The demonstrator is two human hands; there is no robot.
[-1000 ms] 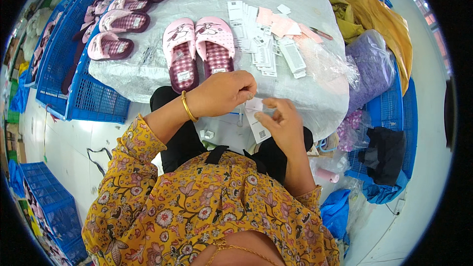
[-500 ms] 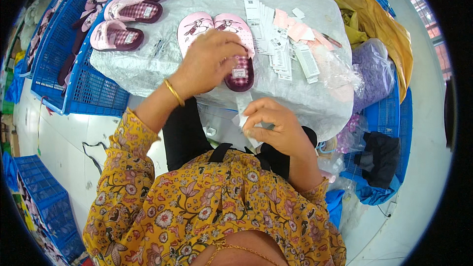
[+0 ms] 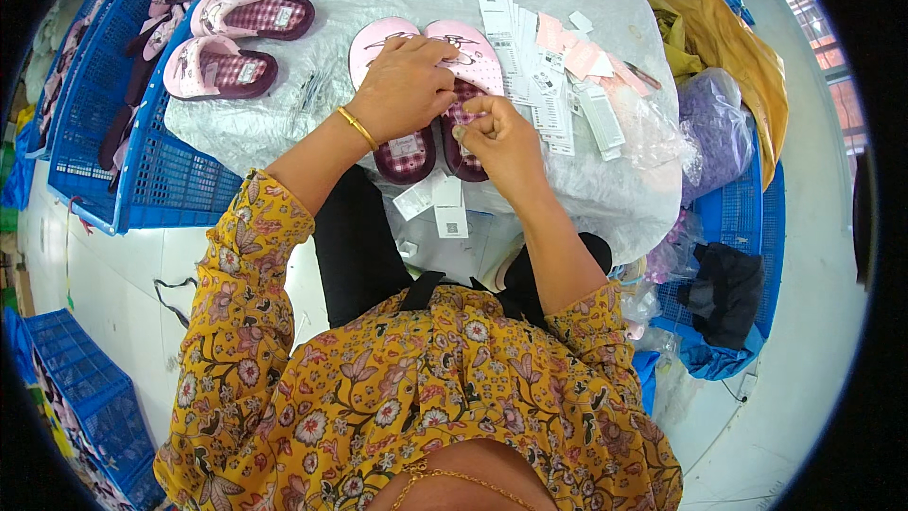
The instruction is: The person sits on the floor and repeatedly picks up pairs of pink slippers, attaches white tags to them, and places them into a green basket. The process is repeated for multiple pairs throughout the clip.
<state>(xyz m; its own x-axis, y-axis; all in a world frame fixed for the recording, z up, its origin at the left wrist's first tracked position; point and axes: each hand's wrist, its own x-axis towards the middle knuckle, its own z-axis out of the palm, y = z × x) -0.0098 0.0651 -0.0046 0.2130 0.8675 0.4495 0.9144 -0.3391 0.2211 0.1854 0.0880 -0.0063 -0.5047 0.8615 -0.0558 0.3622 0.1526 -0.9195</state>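
Observation:
A pair of pink slippers with dark red checked insoles lies side by side at the near edge of the table. My left hand (image 3: 402,87) reaches over the left slipper (image 3: 405,153), its fingers bent onto the upper of the right slipper (image 3: 480,59). Beside that slipper's insole, my right hand (image 3: 506,140) is closed, thumb and forefinger pinched together. Whatever sits between those fingertips is too small to make out. White paper tags (image 3: 450,216) hang below the slippers at the table's front edge.
White printed tags (image 3: 497,24) and pink paper pieces (image 3: 582,55) spread right of the pair. More slippers (image 3: 227,71) line the table's left and far sides. Blue crates (image 3: 184,185) stand left and right. A purple bundle in clear plastic (image 3: 714,132) sits at the right.
My right hand has moved up from below the table edge to the right slipper's insole. The white tags it held now hang at the edge. My left hand has shifted slightly up.

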